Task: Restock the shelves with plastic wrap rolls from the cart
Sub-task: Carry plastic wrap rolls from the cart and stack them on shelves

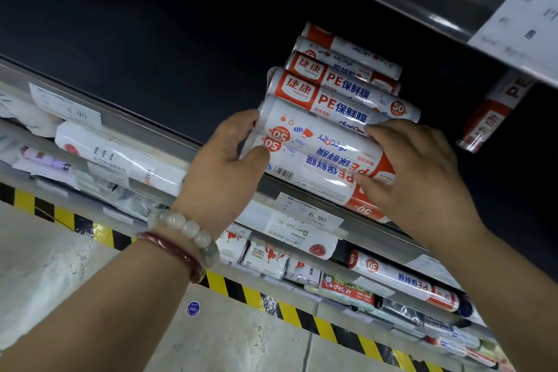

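Observation:
Several white and orange plastic wrap rolls (341,90) lie side by side on a dark shelf (151,54), in a row running back from its front edge. My left hand (225,160) grips the left ends of the two front rolls (320,157). My right hand (422,169) curls over their right ends. Both front rolls sit at the shelf's front lip, with their print upside down to me. The cart is out of view.
One more roll (489,115) lies apart at the right under the upper shelf (453,9). Price tags (308,214) line the shelf rail. Lower shelves (271,257) hold packaged goods and another roll (404,281). Yellow-black tape (235,287) marks the floor.

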